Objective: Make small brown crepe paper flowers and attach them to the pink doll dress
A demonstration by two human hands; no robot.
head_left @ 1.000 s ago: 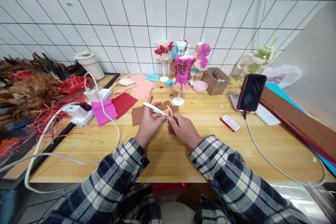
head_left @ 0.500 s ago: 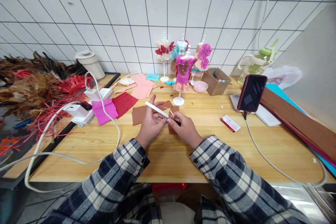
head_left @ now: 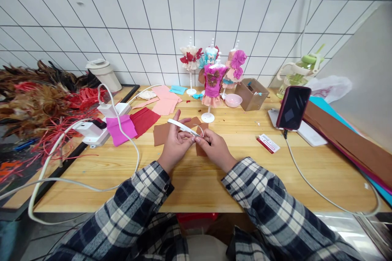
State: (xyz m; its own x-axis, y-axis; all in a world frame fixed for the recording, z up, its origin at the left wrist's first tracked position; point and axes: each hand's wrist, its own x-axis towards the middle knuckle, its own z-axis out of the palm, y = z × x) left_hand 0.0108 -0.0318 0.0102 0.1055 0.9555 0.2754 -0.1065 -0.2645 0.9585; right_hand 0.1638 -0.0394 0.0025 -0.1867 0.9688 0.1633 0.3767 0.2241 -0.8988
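Note:
A roll of white tape, seen nearly edge-on, slants across my left hand. The fingers of that hand are closed round it, with the index finger pointing up behind it. My right hand pinches at the roll's near right end, and the two thumb tips almost touch there. A thin white strip curls up beside the right fingers. Something small and dark shows at the right fingers, too hidden to name. Under and behind the hands lie pieces of brown crepe paper, partly covered.
Small dress forms in paper dresses stand behind, beside a pink bowl and a cardboard box. Red paper, a power strip and cables lie left. At right are a propped phone and its cable.
The white tape roll has turned slightly in my fingers, so more of its curve shows. Both hands stay in nearly the same place.

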